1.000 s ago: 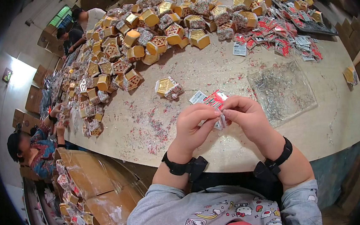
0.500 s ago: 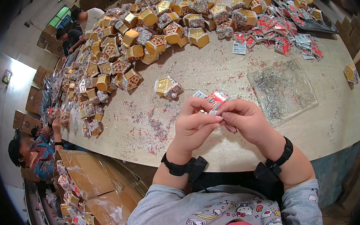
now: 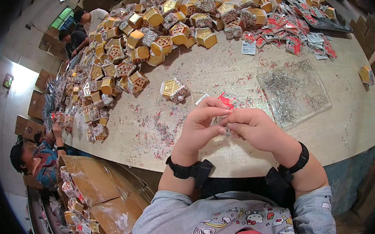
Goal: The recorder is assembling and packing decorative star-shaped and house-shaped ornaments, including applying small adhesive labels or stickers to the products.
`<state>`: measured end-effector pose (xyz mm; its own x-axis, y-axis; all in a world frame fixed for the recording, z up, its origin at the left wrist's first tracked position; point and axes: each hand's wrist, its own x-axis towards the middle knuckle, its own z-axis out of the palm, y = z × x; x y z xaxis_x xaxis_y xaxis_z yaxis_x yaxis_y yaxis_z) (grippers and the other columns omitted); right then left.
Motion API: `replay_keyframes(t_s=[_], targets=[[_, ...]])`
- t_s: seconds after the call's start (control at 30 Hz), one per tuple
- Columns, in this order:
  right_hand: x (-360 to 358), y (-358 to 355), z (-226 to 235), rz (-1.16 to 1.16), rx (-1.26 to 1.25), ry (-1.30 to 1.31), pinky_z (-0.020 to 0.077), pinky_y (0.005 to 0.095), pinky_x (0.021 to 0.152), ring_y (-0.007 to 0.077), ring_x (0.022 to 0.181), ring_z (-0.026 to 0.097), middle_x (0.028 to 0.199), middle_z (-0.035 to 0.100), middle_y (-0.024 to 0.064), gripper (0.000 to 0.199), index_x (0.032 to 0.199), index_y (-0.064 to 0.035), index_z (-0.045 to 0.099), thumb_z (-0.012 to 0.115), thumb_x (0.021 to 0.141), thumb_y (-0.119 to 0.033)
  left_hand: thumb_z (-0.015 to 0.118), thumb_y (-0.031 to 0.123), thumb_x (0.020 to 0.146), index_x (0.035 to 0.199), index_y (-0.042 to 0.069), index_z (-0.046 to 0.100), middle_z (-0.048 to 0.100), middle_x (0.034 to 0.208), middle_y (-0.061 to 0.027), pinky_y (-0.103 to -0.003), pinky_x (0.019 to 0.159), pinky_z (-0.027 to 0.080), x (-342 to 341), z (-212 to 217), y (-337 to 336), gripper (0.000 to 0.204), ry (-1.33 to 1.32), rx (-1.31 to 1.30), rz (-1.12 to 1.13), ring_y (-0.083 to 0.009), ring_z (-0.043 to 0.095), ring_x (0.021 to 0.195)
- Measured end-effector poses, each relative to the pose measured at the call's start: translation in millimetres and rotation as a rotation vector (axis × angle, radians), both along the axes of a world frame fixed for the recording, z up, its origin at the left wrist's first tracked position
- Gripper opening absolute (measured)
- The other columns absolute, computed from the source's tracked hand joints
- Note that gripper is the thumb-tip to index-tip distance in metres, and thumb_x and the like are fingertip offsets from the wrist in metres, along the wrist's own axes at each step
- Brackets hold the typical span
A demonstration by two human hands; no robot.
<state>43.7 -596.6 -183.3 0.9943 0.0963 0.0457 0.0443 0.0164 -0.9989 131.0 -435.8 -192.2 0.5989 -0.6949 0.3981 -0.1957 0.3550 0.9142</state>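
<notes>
Just inside the near edge of the table [image 3: 331, 152], our left hand [image 3: 199, 127] and right hand [image 3: 261, 129] meet, fingertips pinched closed on a red tag [image 3: 226, 99] (our fingers hide much of it). Glitter-strewn open surface flanks us; rightward, a clear tray [image 3: 305, 119] of thin strands interrupts it. Farther, one gold ornament [image 3: 174, 90] precedes heaped ornaments [image 3: 162, 44] and piled tags [image 3: 279, 28].

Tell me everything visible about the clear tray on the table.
The clear tray is shallow, squarish and looks like plastic, with a low rim. It lies flat on the pale tabletop, beyond and to the right of the right hand. Thin silvery wire-like pieces lie tangled inside. No hand touches it.
</notes>
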Motion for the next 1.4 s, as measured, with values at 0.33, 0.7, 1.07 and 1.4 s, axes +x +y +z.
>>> replay_keyframes(t_s=[0.33,0.7,1.07,1.4], targets=[[2.8,-1.4,3.4,-0.025,0.134,0.112,0.0451,0.0249,0.065,0.0104,0.069,0.056,0.077,0.063,0.0042,0.015,0.097,0.0002,0.066,0.059,0.085,-0.005,0.075,0.012,0.072,0.073,0.008,0.057,0.052,0.084,-0.0031,-0.030,0.081,0.040,-0.5,-9.2,-3.7,0.019,-0.044,-0.030,0.103,-0.0174,0.050,0.088],[8.0,-11.1,-8.7,0.090,0.511,0.288,0.0457,0.0222,0.060,0.0094,0.065,0.057,0.077,0.063,0.0051,0.012,0.092,0.0027,0.066,0.064,0.082,-0.005,0.076,0.009,0.070,0.072,0.007,0.058,0.054,0.081,-0.0049,-0.030,0.075,0.042,-1.6,-0.3,-1.0,0.018,-0.251,0.081,0.164,-0.0186,0.052,0.083],[7.6,-11.4,-8.7,-0.028,0.293,0.217,0.0457,0.0234,0.063,0.0094,0.068,0.057,0.078,0.064,0.0051,0.015,0.091,0.0030,0.067,0.064,0.079,-0.006,0.072,0.008,0.069,0.093,0.004,0.059,0.061,0.093,-0.0114,-0.038,0.079,0.045,24.9,32.9,31.6,0.028,-0.852,0.407,0.495,-0.0292,0.057,0.088],[7.0,-9.1,-4.2,0.027,0.239,0.173,0.0470,0.0250,0.061,0.0098,0.066,0.058,0.077,0.064,0.0054,0.014,0.088,0.0035,0.067,0.065,0.079,-0.007,0.069,0.026,0.074,0.139,0.004,0.028,0.035,0.136,-0.0251,-0.043,0.105,0.031,186.6,18.9,127.9,0.080,-0.589,1.356,0.914,-0.0400,0.031,0.128]])
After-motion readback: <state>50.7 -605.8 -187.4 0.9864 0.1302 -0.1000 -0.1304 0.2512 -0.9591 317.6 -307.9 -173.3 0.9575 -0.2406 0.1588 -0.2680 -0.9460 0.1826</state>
